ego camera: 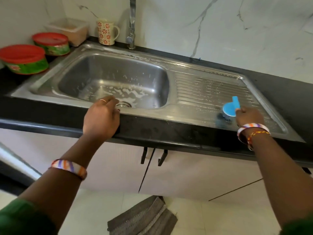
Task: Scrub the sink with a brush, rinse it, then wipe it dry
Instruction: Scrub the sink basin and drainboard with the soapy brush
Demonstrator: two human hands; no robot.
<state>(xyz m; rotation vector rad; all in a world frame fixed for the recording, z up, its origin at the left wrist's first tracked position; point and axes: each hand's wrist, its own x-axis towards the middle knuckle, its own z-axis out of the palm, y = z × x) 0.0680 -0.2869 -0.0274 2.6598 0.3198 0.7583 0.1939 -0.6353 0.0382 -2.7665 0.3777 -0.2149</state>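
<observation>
Right hand (249, 115) pinching blue brush (229, 111) by its handle, bristles down on near part of ribbed drainboard (216, 89), right of basin. Left hand (101, 116) curled over near counter edge (50, 114) in front of basin, fingers hooked on the steel rim, bracing, nothing carried.

Sink (42, 85) steel, single basin plus drainboard. Soap foam patchy on basin floor near drain (124, 104), streaks on far rim and along ridges. Tap (132, 22) at far side, no water seen running. Judged: scrubbing stage, rinse and dry not yet begun.

Risks:
- Wet soapy steel, light pinch on handle: brush likely to skid or twist out under pressure.
- Brush working close to near edge: suds and water liable to go over the black counter onto floor; droplets visible there already.
- Ridges trap foam; quick rinse may leave residue.
- Bracing hand on damp edge could slip.
- Bangles (252, 128) close to the wet steel, may scrape or get soaked.

Surroundings: two red-lidded tubs (23, 54) on counter far left, clear lidded box (69, 28) and flowered mug (105, 32) behind them near tap. Marble-look wall. Pale cabinet doors (186, 170) below, grey mat (144, 217) on tiled floor. No drying cloth in view.
</observation>
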